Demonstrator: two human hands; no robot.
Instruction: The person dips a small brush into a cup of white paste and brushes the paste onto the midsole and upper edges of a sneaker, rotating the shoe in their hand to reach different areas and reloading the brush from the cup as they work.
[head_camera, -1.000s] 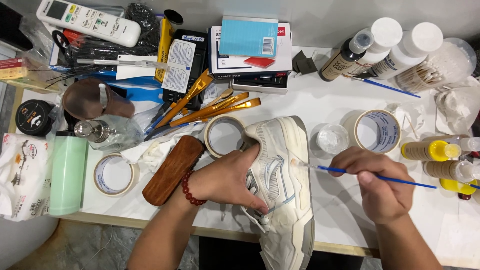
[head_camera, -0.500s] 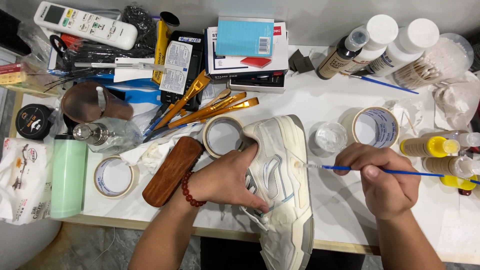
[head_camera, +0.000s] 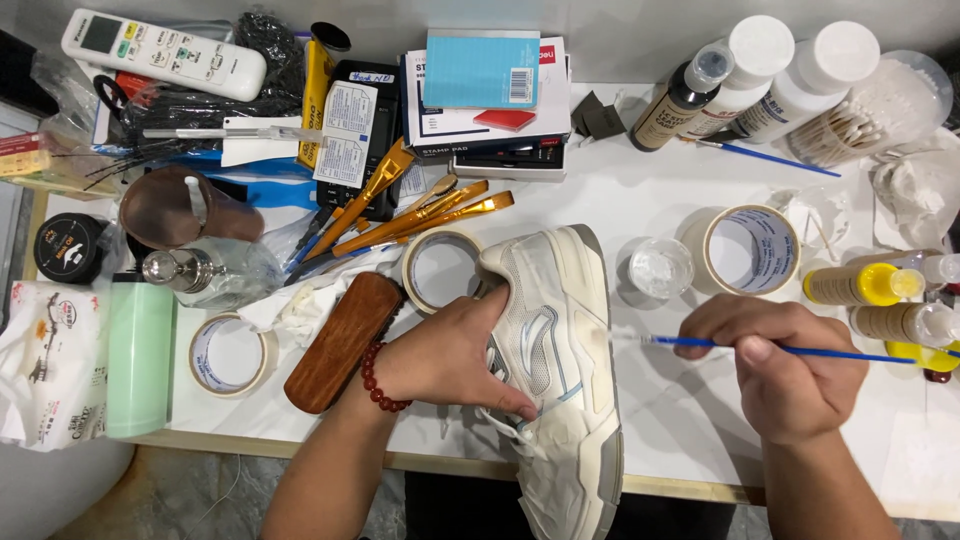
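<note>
So the cream sneaker (head_camera: 560, 360) sits bottom centre of the frame, lying across the near edge of the white table (head_camera: 650, 200), toe end pointing up and the heel hanging off toward the bottom. The left hand (head_camera: 455, 350) is pressed onto its side panel, fingers spread flat around the upper and the laces, thumb up by the collar, so it's more pinning the shoe down than gripping it. There's a red bead bracelet (head_camera: 378, 378) on that wrist.

The right hand (head_camera: 780, 365) is lower right, fingers curled tight around a thin blue paintbrush (head_camera: 700, 344). The brush lies almost level, its tip pointing left and ending just beside the sneaker's right edge; can't tell if it actually touches.

Right next to the shoe's toe on the left is a roll of masking tape (head_camera: 440, 270), and a wooden shoe brush (head_camera: 343, 340) lies tilted just left of the left hand. Another tape roll (head_camera: 232, 353) is further left, and a third one (head_camera: 748, 250) sits above the right hand, with a small clear cup (head_camera: 661, 267) beside it. Orange-handled paintbrushes (head_camera: 420, 215) fan out above centre. Yellow-capped bottles (head_camera: 865, 284) are at the right edge, white-capped bottles (head_camera: 800, 70) upper right, and a remote control (head_camera: 165, 55) upper left.
</note>
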